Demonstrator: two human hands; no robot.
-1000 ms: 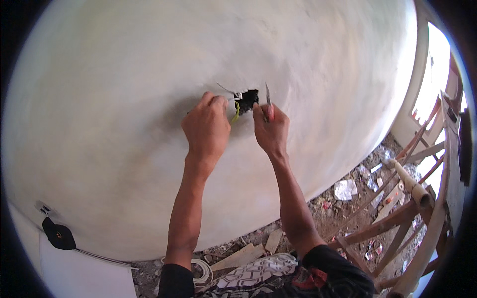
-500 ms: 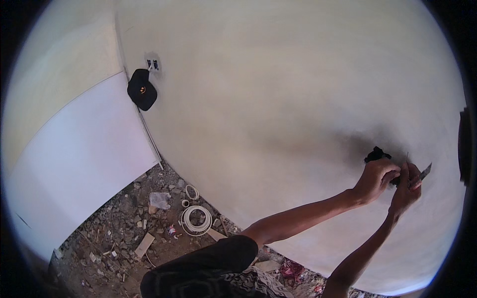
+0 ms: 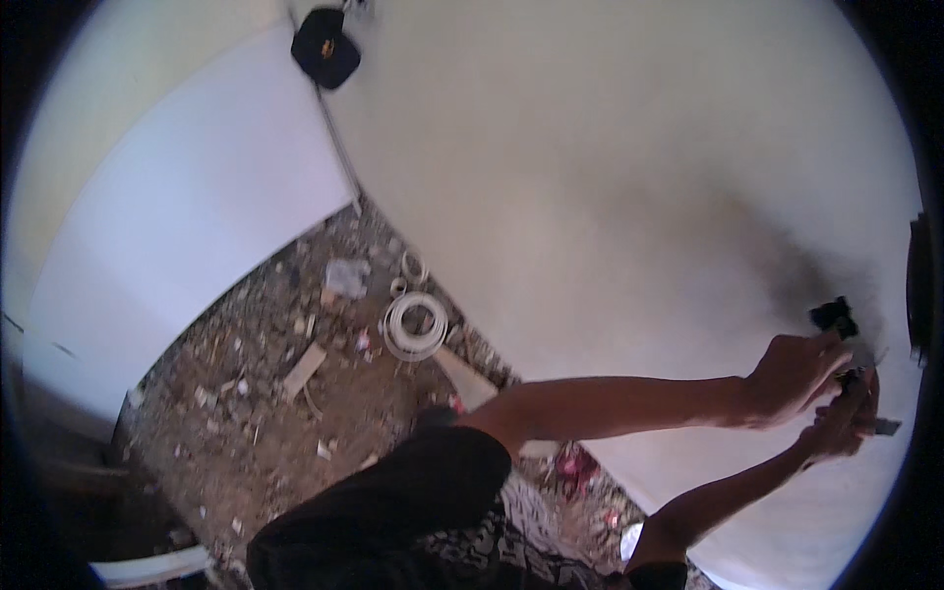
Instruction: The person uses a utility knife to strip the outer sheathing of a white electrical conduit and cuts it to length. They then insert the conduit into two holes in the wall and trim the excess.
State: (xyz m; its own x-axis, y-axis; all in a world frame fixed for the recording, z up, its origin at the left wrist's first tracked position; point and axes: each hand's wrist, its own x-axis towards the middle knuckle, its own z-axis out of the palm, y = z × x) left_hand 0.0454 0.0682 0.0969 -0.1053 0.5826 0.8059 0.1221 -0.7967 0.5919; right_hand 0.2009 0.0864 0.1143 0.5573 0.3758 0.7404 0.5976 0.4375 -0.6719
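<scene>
Both my arms reach to the right against the pale wall. My left hand is closed, its fingertips pinched near small dark pieces; what they hold is too small to make out. Just below it my right hand is closed on a flat-bladed tool, whose grey blade sticks out to the right past the fingers. The tool's handle is hidden in the hand. Directly above my fingers a black, irregular opening or fitting shows in the wall, with dark sooty smudges around it.
A black cap hangs on the wall at upper left, beside a white panel. Below lies rubble-strewn ground with a coil of white cable, clear plastic and wood scraps. A dark object stands at the right edge.
The view has tilted down and shifted, so the cap sits higher and more ground shows. Both hands appear lower and farther right. The blade has turned from pointing up-right to pointing right.
</scene>
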